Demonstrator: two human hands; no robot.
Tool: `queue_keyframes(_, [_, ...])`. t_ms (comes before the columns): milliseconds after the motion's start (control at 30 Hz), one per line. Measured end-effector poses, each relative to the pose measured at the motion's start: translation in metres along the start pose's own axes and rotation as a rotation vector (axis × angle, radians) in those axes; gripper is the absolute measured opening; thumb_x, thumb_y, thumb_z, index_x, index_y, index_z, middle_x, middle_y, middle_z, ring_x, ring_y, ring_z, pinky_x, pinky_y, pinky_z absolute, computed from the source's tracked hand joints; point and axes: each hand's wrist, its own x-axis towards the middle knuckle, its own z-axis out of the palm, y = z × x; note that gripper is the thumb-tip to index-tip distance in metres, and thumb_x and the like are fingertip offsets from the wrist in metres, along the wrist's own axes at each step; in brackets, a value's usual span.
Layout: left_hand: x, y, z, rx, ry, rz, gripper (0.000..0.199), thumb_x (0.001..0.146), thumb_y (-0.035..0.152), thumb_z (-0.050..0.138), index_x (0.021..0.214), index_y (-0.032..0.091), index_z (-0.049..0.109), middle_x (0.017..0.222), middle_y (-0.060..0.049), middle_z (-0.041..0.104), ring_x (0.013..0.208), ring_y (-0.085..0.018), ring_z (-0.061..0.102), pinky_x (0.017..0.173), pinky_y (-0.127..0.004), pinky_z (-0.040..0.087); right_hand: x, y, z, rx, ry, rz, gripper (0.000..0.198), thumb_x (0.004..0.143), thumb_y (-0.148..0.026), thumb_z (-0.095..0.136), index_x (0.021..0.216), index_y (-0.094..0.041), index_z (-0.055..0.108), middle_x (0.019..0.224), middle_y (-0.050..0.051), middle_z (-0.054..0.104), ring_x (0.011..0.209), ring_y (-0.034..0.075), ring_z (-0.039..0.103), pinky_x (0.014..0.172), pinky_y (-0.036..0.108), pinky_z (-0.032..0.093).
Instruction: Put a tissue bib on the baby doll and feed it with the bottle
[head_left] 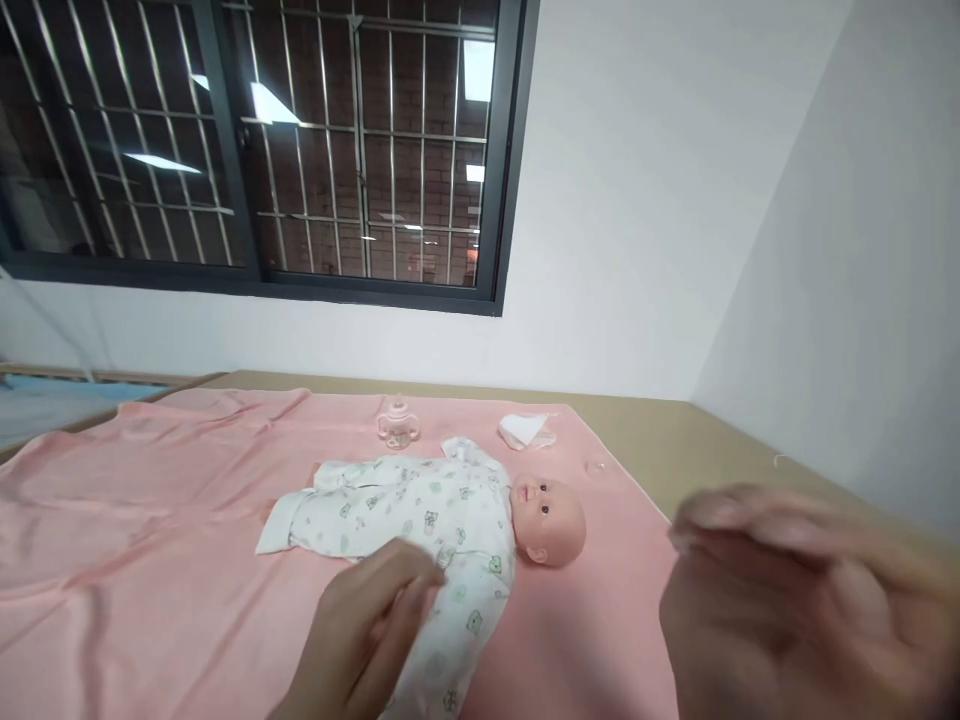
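A baby doll (551, 525) lies on its back on a pink blanket (187, 530), its bald head towards the right. It wears a white romper (420, 510) printed with small green and grey animals. My left hand (367, 625) is over the near side of the romper, beside the near sleeve (465, 640). Its fingers are curled together, and whether cloth is caught in them is hidden. My right hand (795, 600) is raised at the right, apart from the doll and smeared by motion. The fingers look bent, but their grip is unclear.
Behind the doll stand a clear two-handled baby bottle (398, 428) and a crumpled white cloth-like piece (525, 430). A small clear ring-like item (595, 467) lies near the blanket's right edge. The tan surface (637, 430) meets a white wall (637, 200) and a barred window (360, 150).
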Motion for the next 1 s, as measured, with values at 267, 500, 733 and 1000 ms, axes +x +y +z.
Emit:
queue_keyframes(267, [0.132,-0.045,0.003,0.058,-0.125,0.218,0.03,0.1,0.03,0.045,0.077,0.017,0.06,0.075,-0.002,0.065,0.07,-0.012,0.058,0.063,-0.024,0.042,0.046,0.1,0.002,-0.051,-0.152,0.436,0.037,0.092,-0.048,0.052,0.076,-0.018,0.065,0.074,0.004,0.065,0.066,0.013,0.058,0.063,0.026,0.048])
queue_keyframes(500, [0.143,-0.11,0.022,0.111,-0.529,0.038,0.036,0.1,0.038,0.039,0.084,0.017,0.062,0.08,-0.002,0.065,0.073,-0.014,0.055,0.066,-0.025,0.038,0.016,0.24,-0.012,0.001,-0.166,1.21,0.012,0.083,-0.024,0.063,0.083,-0.015,0.07,0.098,0.007,0.071,0.076,0.011,0.065,0.07,0.02,0.052])
queue_keyframes(733, [0.13,-0.127,0.028,0.074,-0.655,0.161,0.036,0.103,0.035,0.035,0.082,0.016,0.056,0.077,-0.002,0.059,0.07,-0.013,0.051,0.068,-0.025,0.037,-0.031,0.317,-0.029,0.166,0.02,1.501,0.017,0.084,-0.015,0.066,0.101,-0.013,0.064,0.099,0.01,0.069,0.083,0.017,0.071,0.08,0.029,0.06])
queue_keyframes(1000, [0.112,-0.121,0.033,0.048,-0.706,0.243,0.028,0.103,0.029,0.035,0.08,0.018,0.047,0.074,0.0,0.056,0.07,-0.012,0.049,0.066,-0.024,0.036,-0.046,0.337,-0.016,0.254,-0.036,1.491,0.031,0.088,-0.016,0.061,0.118,-0.009,0.058,0.095,0.013,0.072,0.09,0.019,0.073,0.095,0.032,0.057])
